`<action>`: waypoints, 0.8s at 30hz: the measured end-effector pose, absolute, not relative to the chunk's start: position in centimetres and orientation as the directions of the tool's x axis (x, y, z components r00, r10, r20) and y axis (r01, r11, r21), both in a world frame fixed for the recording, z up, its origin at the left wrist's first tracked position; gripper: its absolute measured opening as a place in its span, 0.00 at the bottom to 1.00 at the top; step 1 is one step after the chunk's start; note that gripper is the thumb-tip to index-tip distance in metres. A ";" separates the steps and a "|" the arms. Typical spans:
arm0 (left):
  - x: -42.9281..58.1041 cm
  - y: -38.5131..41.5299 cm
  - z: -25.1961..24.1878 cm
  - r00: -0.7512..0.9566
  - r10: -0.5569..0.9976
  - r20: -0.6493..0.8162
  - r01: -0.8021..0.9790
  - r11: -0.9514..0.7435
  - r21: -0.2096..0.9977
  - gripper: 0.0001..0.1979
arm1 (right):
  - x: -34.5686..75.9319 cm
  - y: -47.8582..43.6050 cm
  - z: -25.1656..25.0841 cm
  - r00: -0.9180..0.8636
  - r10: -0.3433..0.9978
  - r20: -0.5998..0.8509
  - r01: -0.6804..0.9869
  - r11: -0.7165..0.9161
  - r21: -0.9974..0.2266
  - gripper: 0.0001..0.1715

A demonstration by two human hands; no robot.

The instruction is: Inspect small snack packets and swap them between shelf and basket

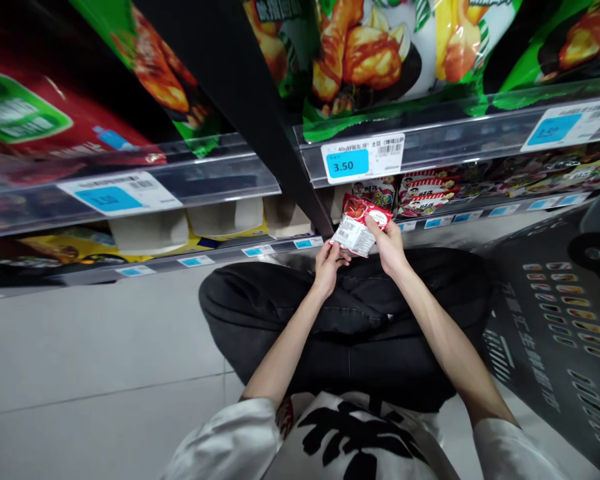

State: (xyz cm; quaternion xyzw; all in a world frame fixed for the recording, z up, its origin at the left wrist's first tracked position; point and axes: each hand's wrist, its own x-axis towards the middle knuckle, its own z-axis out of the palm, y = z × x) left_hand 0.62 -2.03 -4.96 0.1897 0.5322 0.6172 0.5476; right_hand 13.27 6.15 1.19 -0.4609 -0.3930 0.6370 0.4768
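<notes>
Shelves [445, 148] stretch right across ahead, grey basket [540, 333] standing on the right, and here come both hands: right hand [390, 247] and left hand [327, 267], fingers closed on a tilted red-and-white packet [354, 230] between them! Right grips its right side, left its lower-left corner; long axis hard to call.

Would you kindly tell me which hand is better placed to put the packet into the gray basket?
Likely the right hand: it grips the packet, and the gray basket stands on that side. The left hand also holds the packet, but is farther from the basket.
</notes>
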 end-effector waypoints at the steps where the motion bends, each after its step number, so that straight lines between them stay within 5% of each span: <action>1: 0.6 -2.0 -4.9 -0.329 0.879 -0.344 -0.483 0.157 0.862 0.26 | 13.3 6.1 1.3 -0.137 0.970 -0.201 -0.237 -0.230 -0.944 0.25; 9: 0.7 -2.3 -4.5 -0.298 0.903 -0.309 -0.449 0.153 0.881 0.24 | 13.8 5.8 0.3 -0.309 0.928 -0.207 0.004 -0.216 -0.976 0.22; 18: 0.8 -2.2 -4.3 -0.257 0.925 -0.281 -0.472 0.133 0.871 0.23 | 14.0 6.0 1.1 -0.283 0.925 -0.252 -0.142 -0.301 -0.943 0.25; 24: 0.9 -2.3 -4.4 -0.270 0.934 -0.233 -0.386 0.117 0.915 0.27 | 14.0 6.1 0.9 -0.236 0.940 -0.246 -0.084 -0.271 -0.959 0.23</action>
